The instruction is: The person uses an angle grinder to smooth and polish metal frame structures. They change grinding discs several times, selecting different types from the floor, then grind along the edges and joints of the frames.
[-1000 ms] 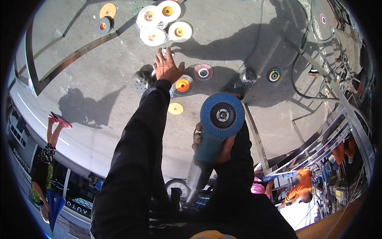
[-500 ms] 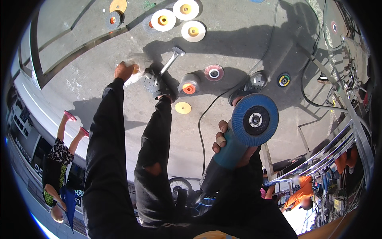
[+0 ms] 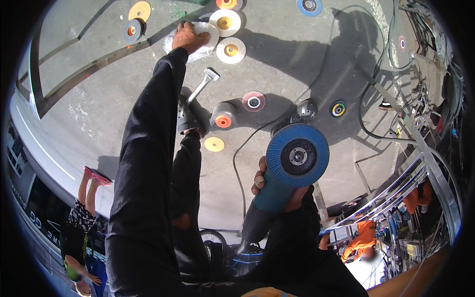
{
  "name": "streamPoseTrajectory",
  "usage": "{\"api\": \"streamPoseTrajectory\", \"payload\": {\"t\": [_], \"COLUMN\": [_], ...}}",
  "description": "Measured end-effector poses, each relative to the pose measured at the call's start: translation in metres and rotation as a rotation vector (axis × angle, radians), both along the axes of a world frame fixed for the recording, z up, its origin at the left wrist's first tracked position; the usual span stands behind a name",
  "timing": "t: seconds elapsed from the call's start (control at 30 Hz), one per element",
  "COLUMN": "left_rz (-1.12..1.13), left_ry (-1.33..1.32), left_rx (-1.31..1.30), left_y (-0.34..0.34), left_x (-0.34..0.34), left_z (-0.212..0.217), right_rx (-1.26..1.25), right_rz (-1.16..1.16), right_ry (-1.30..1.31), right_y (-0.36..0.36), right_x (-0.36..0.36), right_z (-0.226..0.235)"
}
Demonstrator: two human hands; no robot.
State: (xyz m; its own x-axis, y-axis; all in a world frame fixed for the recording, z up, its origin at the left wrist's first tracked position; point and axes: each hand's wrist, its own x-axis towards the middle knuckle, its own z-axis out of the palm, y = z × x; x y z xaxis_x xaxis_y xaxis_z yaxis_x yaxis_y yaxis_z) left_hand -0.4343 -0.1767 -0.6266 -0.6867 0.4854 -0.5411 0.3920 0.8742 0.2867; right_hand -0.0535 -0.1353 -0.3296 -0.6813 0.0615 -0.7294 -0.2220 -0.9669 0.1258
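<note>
Head view: found, at the far left, a bystander (image 3: 81, 215) in pink footwear (image 3: 100, 178). Farther right, found a metal frame (image 3: 114, 55) on the grey ground (image 3: 101, 128). Beyond the long bar, found a grey grinding wheel (image 3: 130, 31) with an orange hub, overlapping a flat yellow disc (image 3: 139, 10).

Placed the left hand (image 3: 187, 37) over a clear-wrapped white disc (image 3: 213, 40), touching the wrapping, with thumb apart from the other fingers. Could not tell pinching from mere resting. Below, noted a grey T-headed metal tool (image 3: 200, 89), with lower end near the perforated left shoe (image 3: 186, 121). Next, noted a small yellow disc (image 3: 214, 144), then a wrapped wheel stack (image 3: 223, 116) with an orange hub. Just beside the clear-wrapped disc, noted an upper white disc (image 3: 215, 19) with a yellow hub and, just below, a lower white disc (image 3: 240, 55) of the same kind. Continued to a dark cable (image 3: 235, 163) and a reddish flap disc (image 3: 246, 102).

Gripped an angle grinder (image 3: 273, 190) in the right hand (image 3: 260, 177), with fingers wrapped around the teal body. Held the grinder in the air, well apart from the left hand, with the mounted blue flap disc (image 3: 278, 148) facing the camera. At upper right of this, saw a loose blue disc (image 3: 300, 7). Farther right, saw a green-and-yellow-ringed disc (image 3: 338, 108), a worker in orange (image 3: 364, 235) and a dark hose (image 3: 391, 139).
</note>
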Motion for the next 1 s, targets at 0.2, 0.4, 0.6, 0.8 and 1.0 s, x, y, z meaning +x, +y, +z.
{"api": "streamPoseTrajectory", "payload": {"t": [0.2, 0.4, 0.6, 0.8, 1.0], "left_rz": [0.336, 0.157, -0.39, -0.436, -0.81], "left_ry": [-0.2, -0.521, -0.237, 0.156, 0.335], "left_rx": [0.202, 0.047, -0.231, 0.119, -0.289], "left_y": [-0.036, -0.06, 0.036, 0.118, 0.031], "left_x": [0.074, 0.085, 0.013, 0.011, 0.004], "left_z": [0.02, 0.047, 0.023, 0.015, 0.011], "right_rx": [0.02, 0.036, 0.031, -0.021, 0.078], "right_rz": [0.009, 0.045, 0.02, -0.002, 0.085], "right_ry": [-0.02, -0.076, -0.029, -0.1, -0.141], "right_y": [0.002, 0.014, 0.022, 0.027, 0.029], "right_x": [-0.007, -0.009, -0.013, -0.01, 0.006], "right_z": [0.002, 0.003, 0.005, 0.004, 0.004]}}
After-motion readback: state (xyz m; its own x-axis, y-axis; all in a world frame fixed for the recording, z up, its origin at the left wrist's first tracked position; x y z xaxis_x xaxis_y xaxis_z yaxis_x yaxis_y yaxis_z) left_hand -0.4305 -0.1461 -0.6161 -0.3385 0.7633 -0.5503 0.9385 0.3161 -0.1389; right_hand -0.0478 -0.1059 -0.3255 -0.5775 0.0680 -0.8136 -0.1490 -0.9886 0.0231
